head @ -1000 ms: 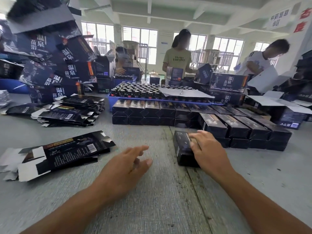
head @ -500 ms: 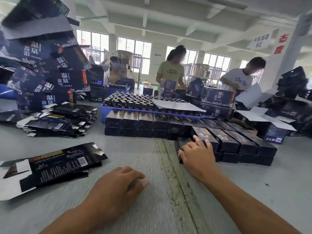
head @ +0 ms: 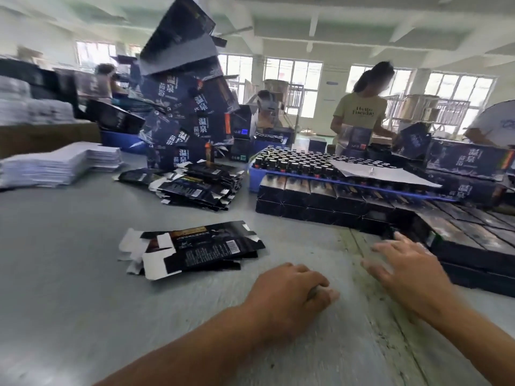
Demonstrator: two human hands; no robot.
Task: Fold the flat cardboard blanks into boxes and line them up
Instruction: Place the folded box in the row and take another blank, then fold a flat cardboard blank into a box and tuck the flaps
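A small pile of flat black cardboard blanks [head: 195, 250] lies on the grey table [head: 69, 274], left of my hands. A bigger heap of blanks [head: 195, 185] sits farther back. Folded black boxes [head: 320, 199] stand in two-high rows that run to the right [head: 473, 240]. My left hand [head: 289, 296] rests on the table with its fingers curled under and nothing in it. My right hand [head: 404, 266] is blurred, fingers spread and straight, just left of the nearest folded boxes and holding nothing.
A blue tray of dark bottles [head: 301, 162] stands behind the box rows, partly under a white sheet [head: 376, 174]. Large dark cartons [head: 189, 107] are stacked high at the back left. White paper stacks [head: 55, 162] lie far left. Other people [head: 359, 112] work across the table.
My right hand has let go of the folded box it pushed against the rows and is pulling back, open. My left hand's fingers have curled. The view has swung left.
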